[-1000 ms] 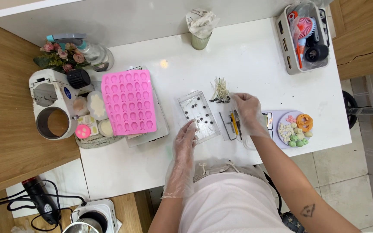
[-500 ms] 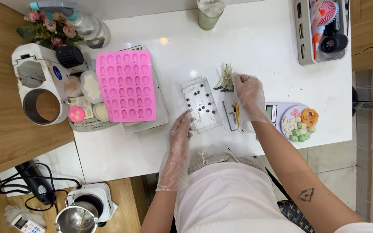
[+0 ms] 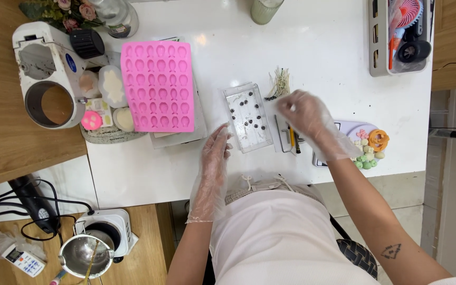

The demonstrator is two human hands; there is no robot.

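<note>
Both my hands wear thin clear gloves. My left hand (image 3: 215,153) lies flat on the white table (image 3: 323,47) with its fingers apart, fingertips touching the near left corner of a clear plastic mould tray (image 3: 248,117) dotted with small dark pieces. My right hand (image 3: 307,119) hovers just right of that tray. Its thumb and forefinger are pinched on what looks like a thin pale wick. A small bundle of wicks (image 3: 279,84) lies just beyond it. Under the right hand lie a few slim tools (image 3: 291,140).
A pink silicone mould (image 3: 158,87) lies left of the clear tray, beside a basket of wax shapes (image 3: 109,100) and a white machine (image 3: 46,79). A lilac tray of small coloured pieces (image 3: 368,150) sits right. A grey caddy (image 3: 399,37) stands far right, a hotplate with pot (image 3: 93,245) below.
My left hand has slid forward until it touches the clear tray's corner. My right hand has stayed by the wick bundle, fingers now pinched. The view has shifted a little.
</note>
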